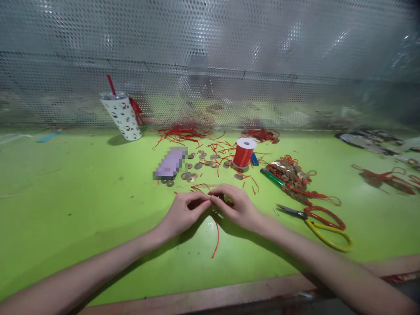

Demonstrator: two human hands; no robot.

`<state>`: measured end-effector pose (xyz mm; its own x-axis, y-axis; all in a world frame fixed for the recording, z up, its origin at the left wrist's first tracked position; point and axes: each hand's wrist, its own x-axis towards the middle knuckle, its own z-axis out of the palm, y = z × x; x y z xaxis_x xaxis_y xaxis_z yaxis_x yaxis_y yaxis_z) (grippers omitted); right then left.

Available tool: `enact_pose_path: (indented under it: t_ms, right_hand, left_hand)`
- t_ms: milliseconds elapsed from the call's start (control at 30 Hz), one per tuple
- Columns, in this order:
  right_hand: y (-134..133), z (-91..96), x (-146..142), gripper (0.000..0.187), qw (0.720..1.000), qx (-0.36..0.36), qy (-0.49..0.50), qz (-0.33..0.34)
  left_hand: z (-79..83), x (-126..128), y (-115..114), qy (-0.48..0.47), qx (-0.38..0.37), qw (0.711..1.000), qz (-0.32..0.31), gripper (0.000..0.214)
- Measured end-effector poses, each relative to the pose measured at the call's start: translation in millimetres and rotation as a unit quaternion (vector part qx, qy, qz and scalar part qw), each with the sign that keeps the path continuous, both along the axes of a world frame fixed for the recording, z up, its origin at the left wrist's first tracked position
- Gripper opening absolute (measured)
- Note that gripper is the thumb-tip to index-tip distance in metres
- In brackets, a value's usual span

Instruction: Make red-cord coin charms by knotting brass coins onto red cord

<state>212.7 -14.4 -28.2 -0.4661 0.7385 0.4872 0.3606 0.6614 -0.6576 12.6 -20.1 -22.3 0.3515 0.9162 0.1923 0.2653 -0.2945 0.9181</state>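
My left hand [185,212] and my right hand [238,205] meet at the middle of the green table [65,205], fingers pinched together on a red cord [216,238]. The cord's loose end hangs down toward me from between the fingertips. What else sits inside the pinch is hidden by the fingers. Just beyond the hands lie several brass coins [197,166] and short red cord scraps [183,133]. A spool of red cord [243,153] stands upright behind my right hand.
Scissors with red and yellow handles [320,221] lie right of my right hand. A pile of coins strung on red cord [292,177], a green lighter [272,178], a purple phone [170,164], a patterned cup with a straw [123,116] and a perforated metal screen [210,57] stand farther back.
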Motion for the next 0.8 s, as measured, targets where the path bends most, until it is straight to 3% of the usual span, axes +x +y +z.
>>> enact_pose_path:
  t_ms: [167, 367, 567, 700, 800]
  right_hand:
    - [-4.7, -4.3, 0.8, 0.016, 0.997, 0.074, -0.035, -0.014]
    - [-2.3, -4.9, 0.3, 0.014, 0.999, 0.006, -0.009, -0.045]
    - [1.2, -5.3, -0.3, 0.014, 0.999, -0.023, 0.009, -0.031]
    - [6.9, -3.7, -0.3, 0.016, 0.992, -0.074, 0.067, -0.075]
    - [9.8, -2.5, -1.6, 0.022, 0.974, -0.141, 0.130, -0.121]
  left_hand:
    - [-1.5, -0.5, -2.9, 0.025, 0.012, 1.000, 0.000, 0.020]
    - [-1.7, 2.8, -2.7, 0.056, -0.006, 0.998, -0.011, 0.020]
    - [10.5, -10.2, 10.1, 0.129, 0.079, 0.988, -0.037, 0.016]
    - [13.2, -16.3, 15.2, 0.126, 0.199, 0.968, 0.084, 0.018]
    - [9.5, -12.6, 10.2, 0.112, 0.241, 0.961, 0.079, 0.013]
